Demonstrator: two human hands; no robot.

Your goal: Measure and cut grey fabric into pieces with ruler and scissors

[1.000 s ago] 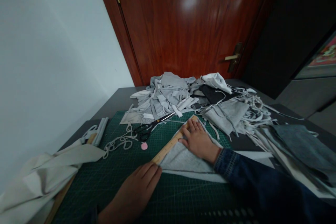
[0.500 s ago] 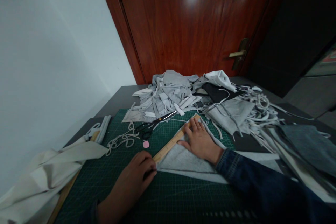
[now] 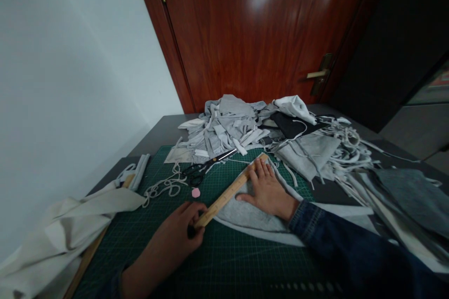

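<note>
- The left hand [image 3: 167, 239] is curled, its fingers closing around the lower end of a wooden ruler [image 3: 228, 191]; a small dark thing shows at its fingertips, too shaded to identify.
- The right hand [image 3: 268, 195] is spread flat, pressing down on a piece of gray fabric [image 3: 242, 215], with its fingertips just beside the upper part of the ruler.
- The ruler lies slanted across the gray fabric, near its upper left edge, and the fabric rests on a green cutting mat [image 3: 245, 261].
- A dark denim sleeve [image 3: 326, 238] covers the right forearm and crosses a pale fabric sheet [image 3: 343, 210].
- Black-handled scissors [image 3: 196, 174], a small pink disc [image 3: 195, 192] and a tangle of pale cord [image 3: 164, 187] sit on the mat, up and left of the ruler.
- Cream cloth [image 3: 70, 217] lies bunched at the mat's left side, over a long wooden strip [image 3: 86, 254].
- A heap of gray fabric scraps [image 3: 224, 126] covers the far end of the desk [image 3: 164, 128], and dark gray fabric pieces [image 3: 410, 201] are stacked at the right.
- A reddish wooden door [image 3: 245, 32] stands behind the desk.
</note>
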